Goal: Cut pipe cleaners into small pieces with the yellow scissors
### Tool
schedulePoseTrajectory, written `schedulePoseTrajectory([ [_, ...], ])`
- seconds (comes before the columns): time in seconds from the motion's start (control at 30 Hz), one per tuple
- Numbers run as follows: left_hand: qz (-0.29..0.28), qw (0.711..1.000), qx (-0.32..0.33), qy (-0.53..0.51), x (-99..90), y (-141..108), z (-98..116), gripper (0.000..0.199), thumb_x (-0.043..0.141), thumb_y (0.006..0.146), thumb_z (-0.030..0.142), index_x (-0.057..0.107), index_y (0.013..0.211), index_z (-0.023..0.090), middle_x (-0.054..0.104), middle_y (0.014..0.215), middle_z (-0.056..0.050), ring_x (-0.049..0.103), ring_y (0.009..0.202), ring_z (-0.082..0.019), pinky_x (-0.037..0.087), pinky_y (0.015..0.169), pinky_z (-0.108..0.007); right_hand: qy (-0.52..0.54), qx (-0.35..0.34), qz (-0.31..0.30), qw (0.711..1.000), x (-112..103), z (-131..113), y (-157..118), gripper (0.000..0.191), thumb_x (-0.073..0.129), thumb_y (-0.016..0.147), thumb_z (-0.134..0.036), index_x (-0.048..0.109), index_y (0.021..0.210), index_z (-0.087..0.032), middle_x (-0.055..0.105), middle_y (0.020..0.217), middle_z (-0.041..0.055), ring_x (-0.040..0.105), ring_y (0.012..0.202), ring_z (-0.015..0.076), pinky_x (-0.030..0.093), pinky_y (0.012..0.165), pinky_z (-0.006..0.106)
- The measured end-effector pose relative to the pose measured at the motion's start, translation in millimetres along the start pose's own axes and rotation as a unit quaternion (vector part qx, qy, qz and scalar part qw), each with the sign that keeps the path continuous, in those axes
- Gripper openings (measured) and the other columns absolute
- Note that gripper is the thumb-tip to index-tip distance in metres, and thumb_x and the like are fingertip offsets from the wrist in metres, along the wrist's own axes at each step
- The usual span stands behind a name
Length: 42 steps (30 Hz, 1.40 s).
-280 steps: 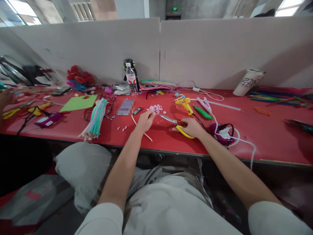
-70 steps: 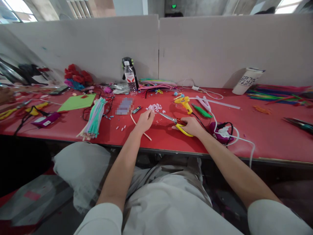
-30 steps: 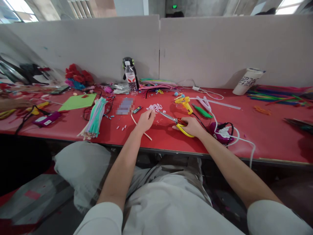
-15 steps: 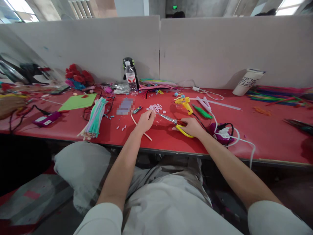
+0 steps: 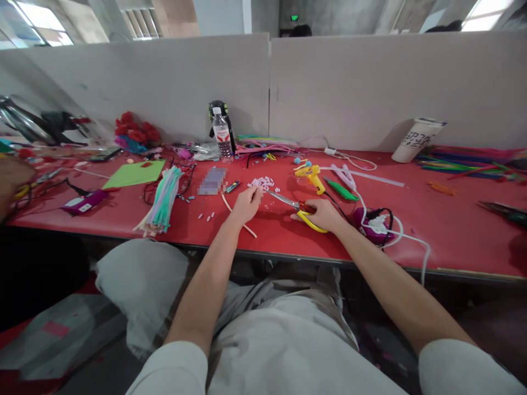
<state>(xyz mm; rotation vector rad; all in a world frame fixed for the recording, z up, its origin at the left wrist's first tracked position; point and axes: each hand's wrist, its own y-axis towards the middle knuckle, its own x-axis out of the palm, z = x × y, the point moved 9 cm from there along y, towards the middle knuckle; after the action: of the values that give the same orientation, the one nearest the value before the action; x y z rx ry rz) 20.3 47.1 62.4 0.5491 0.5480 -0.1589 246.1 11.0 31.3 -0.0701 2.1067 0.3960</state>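
Note:
My right hand [image 5: 321, 214] is closed round the yellow handles of a pair of scissors [image 5: 286, 201], whose blades point left. The tips lie close to my left hand [image 5: 248, 204], which is pinched; whatever its fingers hold is too small to make out. Just beyond that hand is a heap of small pale pink pieces [image 5: 263, 182]. A cream-coloured pipe cleaner [image 5: 228, 204] runs under my left wrist. A few more pink bits [image 5: 208, 217] are scattered to the left.
A yellow glue gun [image 5: 312, 176], a green tool [image 5: 343, 190] and a purple power socket [image 5: 373, 227] with white cable sit to the right. Leftward lie a bundle of pastel pipe cleaners [image 5: 163, 200] and a green sheet [image 5: 134, 173]. A water bottle [image 5: 222, 137] stands at the back.
The view has tilted slightly, so the table appears a little lower. Both my hands keep nearly the same place, scissors still held. At far left, another person's arm has shifted.

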Motion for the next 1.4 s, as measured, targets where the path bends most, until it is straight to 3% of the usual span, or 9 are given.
schedulePoseTrajectory([
  [0.53, -0.005, 1.0, 0.002, -0.001, -1.2, -1, 4, 0.046, 0.034, 0.099, 0.054, 0.046, 0.071, 0.019, 0.052, 0.065, -0.001, 0.049, 0.06, -0.013, 0.037, 0.061, -0.027, -0.014, 0.012, 0.001, 1.0, -1, 0, 1, 0.06, 0.062, 0.069, -0.075, 0.04, 0.058, -0.02, 0.042, 0.054, -0.0033, 0.034, 0.053, 0.0101, 0.022, 0.051, 0.028],
  [1.4, -0.001, 1.0, 0.0, 0.002, 0.5, 1, -6, 0.042, 0.035, 0.099, 0.05, 0.052, 0.076, 0.019, 0.056, 0.067, -0.002, 0.054, 0.062, -0.014, 0.041, 0.062, -0.027, -0.005, 0.019, -0.009, 1.0, -2, -3, -1, 0.06, 0.061, 0.068, -0.076, 0.045, 0.059, -0.02, 0.043, 0.054, -0.0028, 0.034, 0.053, 0.0103, 0.022, 0.05, 0.027],
])
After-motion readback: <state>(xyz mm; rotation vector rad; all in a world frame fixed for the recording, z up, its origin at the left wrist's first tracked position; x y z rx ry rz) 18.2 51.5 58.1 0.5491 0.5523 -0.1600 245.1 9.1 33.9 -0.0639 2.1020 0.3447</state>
